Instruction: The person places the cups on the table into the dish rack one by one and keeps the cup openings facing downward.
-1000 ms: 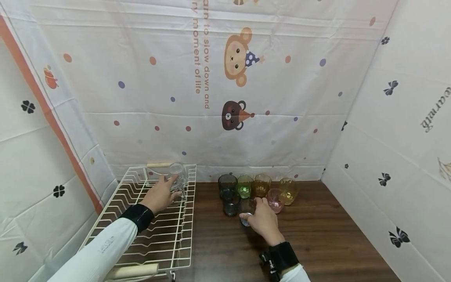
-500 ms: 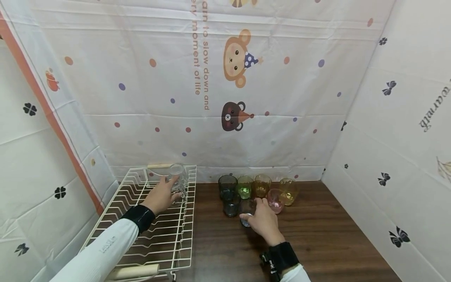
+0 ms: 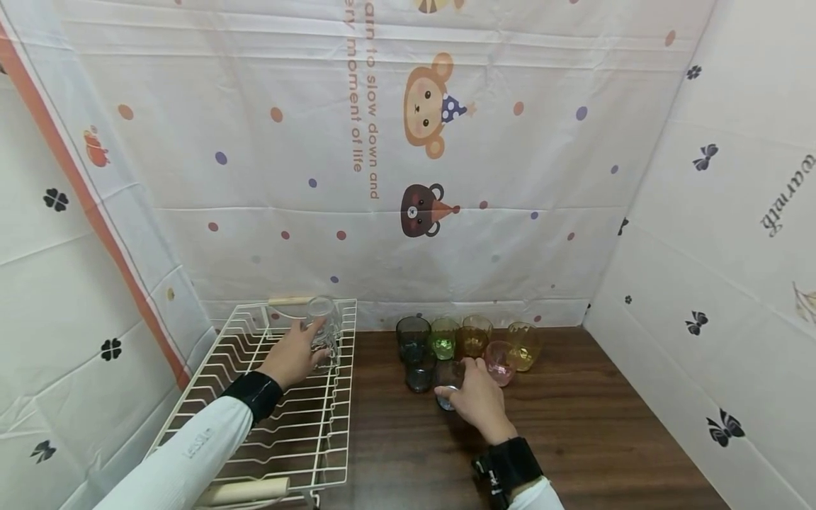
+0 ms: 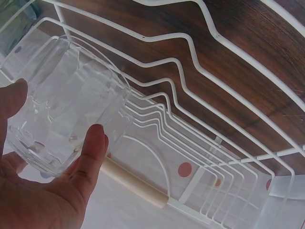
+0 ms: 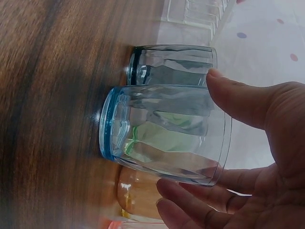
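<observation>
My left hand (image 3: 290, 358) grips a clear faceted glass (image 4: 69, 105) at the far right corner of the white wire dish rack (image 3: 274, 418). That glass is upside down, its rim against the wires and its thick base toward my palm. On the wooden table, my right hand (image 3: 479, 400) holds a light blue glass (image 5: 164, 129) near its rim, thumb on one side and fingers on the other. This glass stands upright, its base at the tabletop. Close by it are a smaller blue-grey glass (image 3: 418, 377) and a pink glass (image 3: 499, 368).
Behind stand a dark grey glass (image 3: 413, 336), a green glass (image 3: 443, 336), an amber glass (image 3: 475, 334) and a yellow glass (image 3: 525, 347). The rack has wooden handles (image 3: 245, 491) at its ends. Printed sheets (image 3: 497, 269) wall in the back and sides.
</observation>
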Demonstrator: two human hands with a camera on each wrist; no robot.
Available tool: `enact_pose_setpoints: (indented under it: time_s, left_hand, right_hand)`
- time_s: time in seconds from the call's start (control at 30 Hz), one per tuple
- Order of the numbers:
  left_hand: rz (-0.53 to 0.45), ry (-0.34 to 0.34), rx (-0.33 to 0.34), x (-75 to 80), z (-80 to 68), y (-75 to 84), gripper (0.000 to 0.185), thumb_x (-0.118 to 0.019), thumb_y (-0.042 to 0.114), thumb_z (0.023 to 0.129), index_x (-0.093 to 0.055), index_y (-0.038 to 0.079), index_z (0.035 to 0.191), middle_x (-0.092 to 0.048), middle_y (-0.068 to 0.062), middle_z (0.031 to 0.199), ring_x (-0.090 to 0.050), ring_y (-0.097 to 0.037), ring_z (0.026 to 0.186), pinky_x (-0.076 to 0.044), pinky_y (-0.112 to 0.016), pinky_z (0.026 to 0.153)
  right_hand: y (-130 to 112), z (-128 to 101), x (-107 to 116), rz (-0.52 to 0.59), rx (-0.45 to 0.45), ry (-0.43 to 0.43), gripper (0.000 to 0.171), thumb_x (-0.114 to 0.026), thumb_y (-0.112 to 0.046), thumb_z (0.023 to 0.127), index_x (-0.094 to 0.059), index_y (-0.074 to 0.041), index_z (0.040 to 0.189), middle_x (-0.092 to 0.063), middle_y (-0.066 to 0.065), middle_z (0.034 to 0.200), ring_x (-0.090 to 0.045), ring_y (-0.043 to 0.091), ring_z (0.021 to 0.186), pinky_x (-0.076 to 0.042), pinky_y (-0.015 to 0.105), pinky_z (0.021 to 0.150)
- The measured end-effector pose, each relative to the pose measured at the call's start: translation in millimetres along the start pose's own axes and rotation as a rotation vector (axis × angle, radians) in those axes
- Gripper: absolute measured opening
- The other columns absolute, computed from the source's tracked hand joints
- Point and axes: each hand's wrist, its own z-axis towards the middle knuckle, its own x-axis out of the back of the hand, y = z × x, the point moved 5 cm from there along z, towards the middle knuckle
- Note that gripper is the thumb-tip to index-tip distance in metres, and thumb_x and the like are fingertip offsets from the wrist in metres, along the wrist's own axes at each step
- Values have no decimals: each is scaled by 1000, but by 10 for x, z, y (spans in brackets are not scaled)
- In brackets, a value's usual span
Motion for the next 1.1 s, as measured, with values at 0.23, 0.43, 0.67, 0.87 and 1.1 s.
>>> enact_pose_setpoints:
  time_s: [0.23,0.43,0.67,0.87,1.1]
  left_hand:
    - [0,-12,12,-20,4,-48,76,-74,38,100,-41,13,164,-48,-44,144,-64,-57,121,-59,-65,92]
    - [-5,-7,12,29,-18,-31,75,-74,37,100,-42,11,163,-48,-45,144,-64,-58,119,-59,-65,90]
    - [-37,-41,2,58,-35,6,78,-71,39,102,-37,9,166,-43,-46,150,-53,-61,134,-54,-69,102]
    - [-87,-62,10,106,-47,10,89,-75,38,100,-28,6,168,-32,-48,157,-39,-65,145,-43,-74,113]
    - [-101,-10,-25,147,-87,45,91,-77,36,98,-28,2,167,-33,-47,157,-41,-68,141,-37,-79,114]
  right_hand:
    - [-13,6,9,-1,9,-2,86,-91,-46,83,-58,5,145,-62,23,133,-70,37,103,-57,51,75]
    - [-27,9,4,-4,14,3,86,-90,-46,84,-58,5,145,-62,22,133,-70,36,101,-57,50,74]
    - [-14,-34,29,35,3,11,85,-90,-43,85,-57,7,145,-64,22,135,-69,41,115,-59,56,87]
    - [-8,-42,40,63,-3,9,82,-90,-43,86,-58,8,143,-65,24,136,-67,43,121,-57,59,96]
    - [109,-61,35,207,-52,49,74,-85,-48,89,-64,7,135,-71,24,124,-70,40,113,-58,57,95]
